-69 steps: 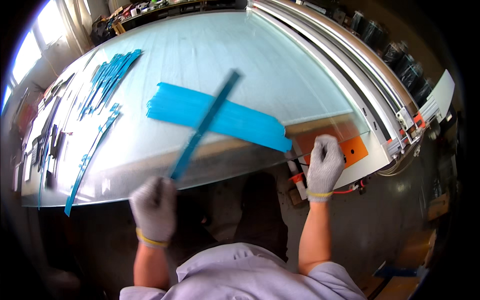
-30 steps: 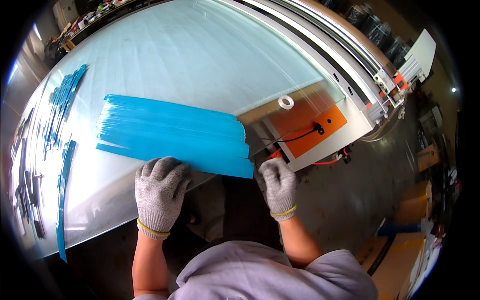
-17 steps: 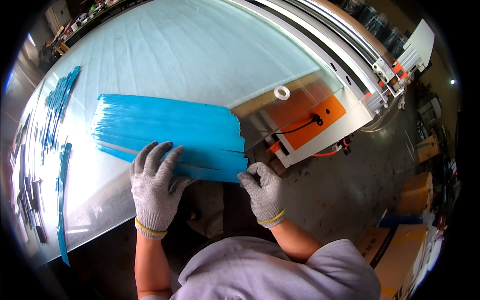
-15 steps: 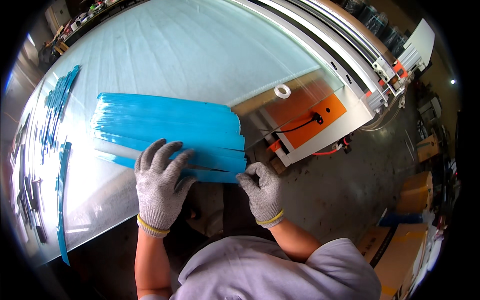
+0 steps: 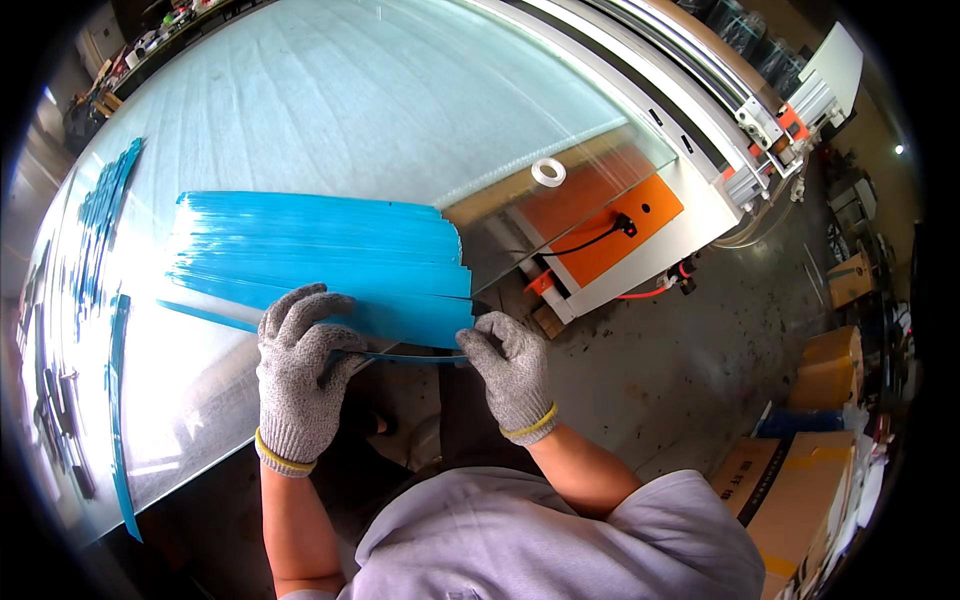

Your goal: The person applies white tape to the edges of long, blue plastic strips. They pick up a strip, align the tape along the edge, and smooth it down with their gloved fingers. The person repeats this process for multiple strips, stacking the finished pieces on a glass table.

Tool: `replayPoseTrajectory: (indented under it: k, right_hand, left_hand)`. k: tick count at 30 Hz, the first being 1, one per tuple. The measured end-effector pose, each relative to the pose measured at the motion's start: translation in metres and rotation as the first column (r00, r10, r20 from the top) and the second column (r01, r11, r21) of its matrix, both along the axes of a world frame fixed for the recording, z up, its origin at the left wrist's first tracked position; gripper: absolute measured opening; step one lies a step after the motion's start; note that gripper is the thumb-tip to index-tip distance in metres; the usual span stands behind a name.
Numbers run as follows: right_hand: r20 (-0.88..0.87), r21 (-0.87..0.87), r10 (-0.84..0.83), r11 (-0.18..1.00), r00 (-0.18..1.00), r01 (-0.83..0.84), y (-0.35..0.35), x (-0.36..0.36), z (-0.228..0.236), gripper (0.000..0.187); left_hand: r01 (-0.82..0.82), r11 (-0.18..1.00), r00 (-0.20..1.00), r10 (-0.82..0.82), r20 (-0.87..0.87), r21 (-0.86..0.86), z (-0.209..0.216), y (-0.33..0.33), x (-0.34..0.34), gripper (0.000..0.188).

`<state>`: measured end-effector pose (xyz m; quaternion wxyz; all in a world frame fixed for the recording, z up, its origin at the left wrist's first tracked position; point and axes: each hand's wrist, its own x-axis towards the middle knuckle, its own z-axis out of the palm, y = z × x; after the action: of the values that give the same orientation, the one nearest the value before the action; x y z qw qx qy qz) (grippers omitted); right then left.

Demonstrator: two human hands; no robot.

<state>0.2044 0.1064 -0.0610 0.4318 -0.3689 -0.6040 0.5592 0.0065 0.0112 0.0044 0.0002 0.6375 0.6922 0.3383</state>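
Several long blue strips (image 5: 320,245) lie side by side in a broad fan on a large glass sheet (image 5: 330,110). My left hand (image 5: 303,375), in a grey knit glove with a yellow cuff edge, curls its fingers over the near side of the fan and around one separate blue strip (image 5: 415,358). That strip shows nearly edge-on between my hands, and its far left part angles away from the fan. My right hand (image 5: 512,375), gloved alike, pinches the strip's right end between thumb and fingers, just past the sheet's edge.
More narrow blue strips (image 5: 105,220) and dark tools (image 5: 62,430) lie at the left. A white tape roll (image 5: 548,172) sits near an orange panel (image 5: 600,230) with a black cable. A white machine rail (image 5: 640,90) runs along the right; cardboard boxes (image 5: 800,490) stand on the floor.
The nearest strip has tilted from lying flat to nearly edge-on, and its gap from the fan has changed. Both hands have shifted slightly left in view, along with the whole scene.
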Motion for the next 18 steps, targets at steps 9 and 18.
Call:
replayPoseTrajectory:
  k: [9, 18]
  right_hand:
    - [0.037, 0.287, -0.077, 0.956, 0.996, 0.063, -0.0019, 0.0046, -0.0040, 0.015]
    - [0.058, 0.350, -0.091, 0.934, 0.994, 0.065, -0.0028, 0.0054, -0.0075, 0.018]
  left_hand:
    - [-0.012, 1.000, 0.999, 0.011, -0.041, -0.019, 0.0009, 0.0017, 0.0041, 0.019]
    - [0.010, 1.000, 0.996, -0.012, -0.090, -0.024, -0.0005, 0.0033, 0.0034, 0.019]
